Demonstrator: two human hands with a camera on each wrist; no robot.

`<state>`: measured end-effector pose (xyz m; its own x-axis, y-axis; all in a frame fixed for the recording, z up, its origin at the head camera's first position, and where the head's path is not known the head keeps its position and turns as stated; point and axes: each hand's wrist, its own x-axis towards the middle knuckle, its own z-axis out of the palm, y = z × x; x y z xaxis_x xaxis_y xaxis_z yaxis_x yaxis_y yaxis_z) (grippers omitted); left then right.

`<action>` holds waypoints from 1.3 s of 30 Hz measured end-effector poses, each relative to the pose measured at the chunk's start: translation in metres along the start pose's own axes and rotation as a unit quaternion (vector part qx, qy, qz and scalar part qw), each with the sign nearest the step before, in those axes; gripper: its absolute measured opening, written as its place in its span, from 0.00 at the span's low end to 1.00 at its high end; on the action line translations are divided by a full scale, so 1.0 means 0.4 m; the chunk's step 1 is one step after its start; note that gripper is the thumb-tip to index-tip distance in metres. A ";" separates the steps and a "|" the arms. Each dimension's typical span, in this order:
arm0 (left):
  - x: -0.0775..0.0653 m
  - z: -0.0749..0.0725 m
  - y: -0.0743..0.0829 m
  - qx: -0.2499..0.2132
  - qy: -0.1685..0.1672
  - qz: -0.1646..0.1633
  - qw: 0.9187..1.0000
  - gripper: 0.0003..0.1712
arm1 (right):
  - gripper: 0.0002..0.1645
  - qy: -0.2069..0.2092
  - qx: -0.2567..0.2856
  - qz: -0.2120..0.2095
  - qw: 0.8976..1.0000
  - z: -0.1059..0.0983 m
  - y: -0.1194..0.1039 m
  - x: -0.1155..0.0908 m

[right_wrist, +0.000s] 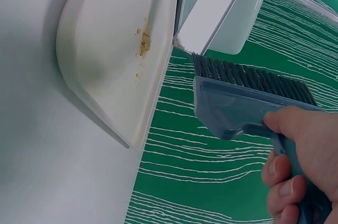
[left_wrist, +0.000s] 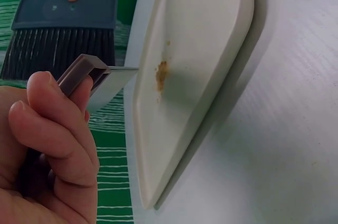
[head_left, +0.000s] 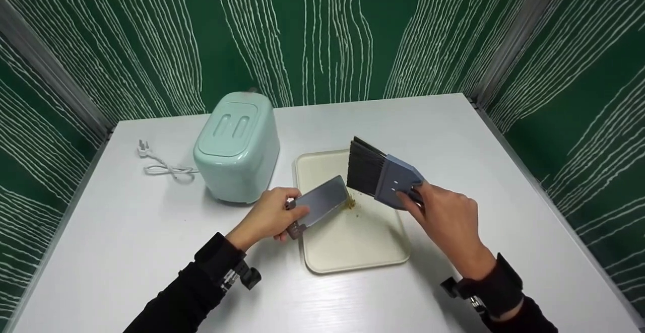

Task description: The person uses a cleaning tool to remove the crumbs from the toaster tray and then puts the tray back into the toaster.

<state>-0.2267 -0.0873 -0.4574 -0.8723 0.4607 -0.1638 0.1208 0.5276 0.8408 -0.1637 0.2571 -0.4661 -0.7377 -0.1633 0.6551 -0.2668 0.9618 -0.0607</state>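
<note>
My left hand (head_left: 274, 214) grips the brown end of a shallow grey metal crumb tray (head_left: 322, 201). The thumb lies on top, and the far end of the crumb tray hangs tilted over a cream serving tray (head_left: 352, 252). My right hand (head_left: 451, 217) holds a blue-grey hand brush (head_left: 400, 182) by its handle. Its black bristles (right_wrist: 253, 78) point toward the crumb tray's far end; whether they touch it I cannot tell. Brown crumbs (right_wrist: 144, 42) lie in a small heap on the serving tray, with a few specks scattered around. Some residue clings to the crumb tray's end in the right wrist view.
A mint-green toaster (head_left: 242, 146) with a lid over its top stands left of the serving tray. Its white cord and plug (head_left: 166, 168) lie on the white table (head_left: 141, 252). Green walls (head_left: 322, 36) with white streaks enclose the table's back and sides.
</note>
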 end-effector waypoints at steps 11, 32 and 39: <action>-0.003 -0.002 0.001 0.006 -0.003 0.016 1.000 0.15 | 0.23 -0.011 -0.018 -0.021 1.000 0.011 -0.008 -0.010; -0.001 -0.001 -0.002 0.021 -0.001 0.021 1.000 0.15 | 0.22 -0.053 0.016 0.034 0.998 -0.006 -0.006 0.007; -0.002 -0.004 -0.006 0.022 0.003 0.024 0.999 0.13 | 0.23 -0.064 -0.007 0.011 0.998 0.001 -0.001 -0.002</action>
<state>-0.2272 -0.0902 -0.4585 -0.8673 0.4831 -0.1203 0.1839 0.5354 0.8243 -0.1633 0.2566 -0.4670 -0.8165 -0.1687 0.5521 -0.2423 0.9682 -0.0624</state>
